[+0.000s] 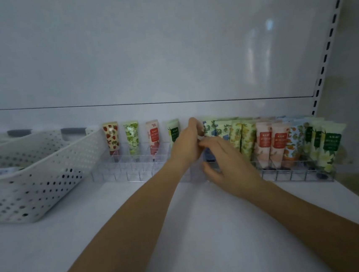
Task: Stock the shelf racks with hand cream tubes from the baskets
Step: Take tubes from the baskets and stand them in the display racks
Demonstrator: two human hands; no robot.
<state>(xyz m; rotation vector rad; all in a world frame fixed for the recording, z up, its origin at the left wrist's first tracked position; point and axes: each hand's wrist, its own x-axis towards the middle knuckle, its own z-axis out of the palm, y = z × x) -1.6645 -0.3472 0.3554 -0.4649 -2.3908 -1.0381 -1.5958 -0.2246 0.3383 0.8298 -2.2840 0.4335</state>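
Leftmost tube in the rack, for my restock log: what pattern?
Leftmost tube: red strawberries on cream, head view.

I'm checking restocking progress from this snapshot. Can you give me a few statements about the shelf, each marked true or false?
1. The strawberry-print tube stands at the left end of the left rack. True.
2. The white basket sits to the right of the racks. False: it sits to their left.
3. The left hand and right hand meet at the racks. True.
4. The right rack is nearly empty. False: it is packed with tubes.
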